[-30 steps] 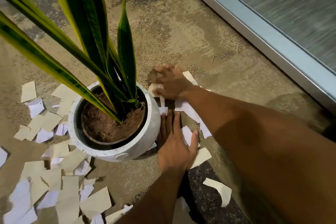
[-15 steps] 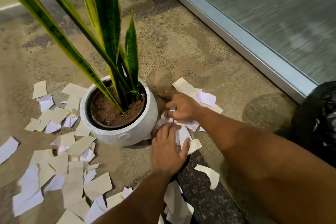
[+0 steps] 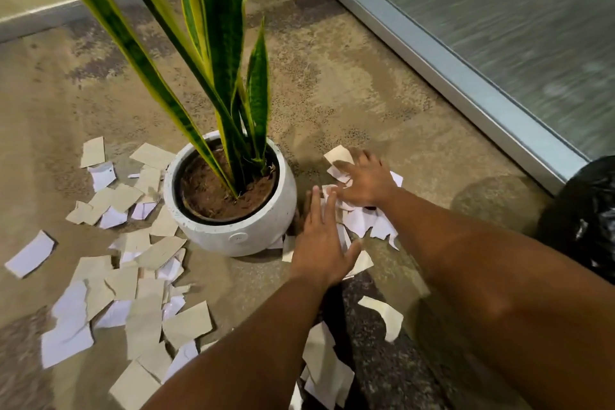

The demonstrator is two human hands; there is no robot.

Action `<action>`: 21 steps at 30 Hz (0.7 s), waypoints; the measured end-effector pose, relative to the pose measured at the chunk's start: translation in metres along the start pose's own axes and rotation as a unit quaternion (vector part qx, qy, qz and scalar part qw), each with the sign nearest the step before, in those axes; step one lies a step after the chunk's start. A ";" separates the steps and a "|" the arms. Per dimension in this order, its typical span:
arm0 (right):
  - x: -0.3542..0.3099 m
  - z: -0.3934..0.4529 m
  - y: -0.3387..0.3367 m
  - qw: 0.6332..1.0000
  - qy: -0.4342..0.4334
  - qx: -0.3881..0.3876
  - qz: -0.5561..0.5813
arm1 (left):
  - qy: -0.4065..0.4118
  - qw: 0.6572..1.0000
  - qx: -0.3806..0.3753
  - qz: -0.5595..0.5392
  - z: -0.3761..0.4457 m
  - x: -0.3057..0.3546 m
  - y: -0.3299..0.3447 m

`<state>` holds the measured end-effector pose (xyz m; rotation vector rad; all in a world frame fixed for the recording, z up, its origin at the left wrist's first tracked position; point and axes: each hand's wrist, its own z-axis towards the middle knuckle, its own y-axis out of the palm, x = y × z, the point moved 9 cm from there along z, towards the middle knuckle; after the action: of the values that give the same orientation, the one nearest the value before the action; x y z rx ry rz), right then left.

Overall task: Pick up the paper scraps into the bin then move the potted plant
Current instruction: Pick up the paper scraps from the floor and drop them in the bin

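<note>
Torn paper being raked together right beside the plant pot

The left hand is being laid flat on the speckled floor, fingers straight, pressed against a crumpled white and tan heap of scraps without gripping it, while the right hand is being spread over the far side of that heap, fingers splayed and slightly bent, nothing clearly pinched. The potted plant, a round, rough white pot with stiff sword-shaped leaves, is being left just left of the hands. More jagged paper scraps are lying scattered near left. A glossy black bin bag is being seen at the right edge.
</note>
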<state>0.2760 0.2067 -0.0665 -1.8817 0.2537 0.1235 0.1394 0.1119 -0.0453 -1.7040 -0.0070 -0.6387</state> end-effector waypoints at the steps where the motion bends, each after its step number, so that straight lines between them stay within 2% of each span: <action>1: 0.000 -0.002 -0.001 1.000 -0.010 0.003 -0.007 | -0.016 1.000 -0.016 -0.012 0.003 -0.003 0.004; 5: -0.007 -0.018 -0.005 0.999 -0.049 0.018 -0.011 | -0.081 0.994 -0.072 -0.021 0.004 -0.020 0.014; 8: -0.012 -0.039 -0.002 0.998 -0.058 0.015 0.001 | -0.067 0.994 -0.086 0.009 0.000 -0.021 0.011; 12: -0.022 -0.063 -0.002 0.995 -0.082 0.024 0.045 | -0.031 0.997 -0.074 -0.015 -0.014 -0.019 0.000; 15: -0.032 -0.079 -0.002 0.984 -0.117 0.022 0.131 | 0.001 1.000 -0.016 0.004 -0.032 -0.019 -0.016; 18: -0.036 -0.094 -0.011 0.974 -0.111 0.083 0.178 | 0.001 0.999 0.016 0.039 -0.047 -0.019 -0.022; 21: -0.027 -0.100 -0.015 0.982 -0.044 0.152 0.104 | -0.042 0.998 -0.007 0.037 -0.054 -0.026 -0.017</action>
<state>0.2493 0.1202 -0.0145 -1.5392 0.3862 0.2934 0.0900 0.0759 -0.0359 -1.7348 0.0022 -0.5130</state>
